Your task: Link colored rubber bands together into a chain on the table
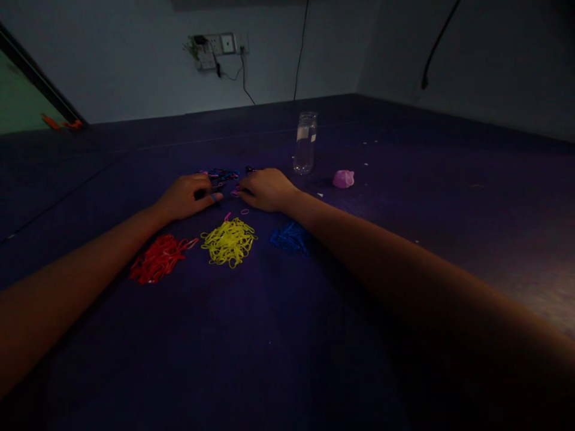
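Note:
Dark, black-looking rubber bands mixed with a few pink ones form a pile [223, 174] at the far side of both hands. My left hand [182, 197] rests at the pile's left, its thumb stretched out apart from the curled fingers; a blue rubber band [212, 198] lies across the thumb. Opposite it, my right hand [269, 190] is closed, thumb and fingers together at a pink rubber band [234, 193]; its fingertips are partly hidden. Nearer me lie sorted piles of red rubber bands [159, 259], yellow rubber bands [229, 242] and blue rubber bands [290, 238], the last beside my right forearm.
A clear jar [305, 146] with a white label stands upright beyond my right hand. Right of it sits a small pink object [344, 178]. White scraps dot the dark purple table [202, 335]. Sockets [215, 45] and cables are on the wall behind.

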A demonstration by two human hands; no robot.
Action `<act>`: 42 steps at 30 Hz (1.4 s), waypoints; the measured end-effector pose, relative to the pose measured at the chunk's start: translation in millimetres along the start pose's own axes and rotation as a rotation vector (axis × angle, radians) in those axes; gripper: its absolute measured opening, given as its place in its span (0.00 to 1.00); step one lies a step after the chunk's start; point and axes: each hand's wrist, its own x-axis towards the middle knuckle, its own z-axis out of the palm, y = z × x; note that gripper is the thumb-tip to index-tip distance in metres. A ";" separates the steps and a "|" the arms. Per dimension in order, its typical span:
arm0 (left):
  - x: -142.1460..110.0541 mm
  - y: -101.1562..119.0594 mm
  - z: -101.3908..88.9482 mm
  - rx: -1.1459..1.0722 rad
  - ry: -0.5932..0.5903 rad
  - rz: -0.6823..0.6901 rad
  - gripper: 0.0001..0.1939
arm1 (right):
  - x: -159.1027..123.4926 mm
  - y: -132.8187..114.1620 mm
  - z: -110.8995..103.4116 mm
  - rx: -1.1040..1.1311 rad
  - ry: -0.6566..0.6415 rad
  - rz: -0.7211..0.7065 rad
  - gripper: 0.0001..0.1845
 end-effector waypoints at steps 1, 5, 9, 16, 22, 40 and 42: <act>0.0 -0.1 0.3 0.001 0.004 0.000 0.23 | 0.0 0.0 0.0 0.000 -0.001 0.003 0.21; 0.0 -1.0 1.6 0.006 0.012 -0.001 0.22 | 0.0 0.1 -0.5 0.002 -0.013 0.012 0.21; 0.4 -1.8 2.7 0.006 0.015 0.003 0.22 | -0.1 0.8 -0.5 0.002 -0.023 0.004 0.21; 1.0 -4.4 2.7 0.044 -0.006 -0.020 0.21 | 1.0 2.2 1.9 -0.033 -0.024 -0.017 0.23; 1.6 -4.2 2.2 0.053 0.002 -0.019 0.24 | 1.7 3.1 3.9 -0.051 0.003 -0.015 0.24; 0.7 0.1 0.5 0.116 -0.009 -0.107 0.30 | -3.4 -0.5 -9.8 0.000 0.032 -0.053 0.22; 0.9 1.2 -0.4 0.138 -0.021 -0.117 0.32 | -2.8 0.2 -8.7 0.005 0.041 -0.055 0.22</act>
